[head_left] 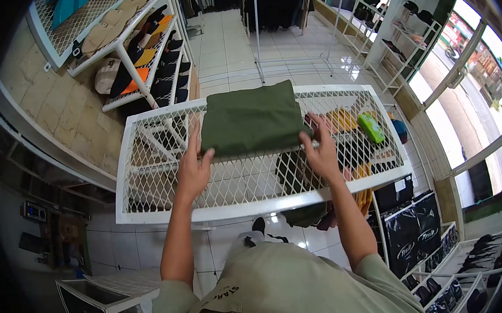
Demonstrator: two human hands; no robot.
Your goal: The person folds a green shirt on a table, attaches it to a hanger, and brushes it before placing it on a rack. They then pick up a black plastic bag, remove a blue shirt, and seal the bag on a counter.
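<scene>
The folded dark green cloth (251,118) lies on the white mesh counter (254,207). It looks soft, light and floppy, so both sides seem best to hold. The left hand (194,171) and right hand (322,154) are there, fingers spread. A bright green packet (371,127) sits off to the right.

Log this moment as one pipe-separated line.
left hand: open, at cloth's left edge | right hand: open, at right edge | folded green cloth: on mesh table

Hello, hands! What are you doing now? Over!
Left hand, right hand open, flanking folded green cloth. Cloth lying on mesh table. Green packet off right, not in the way.
</scene>
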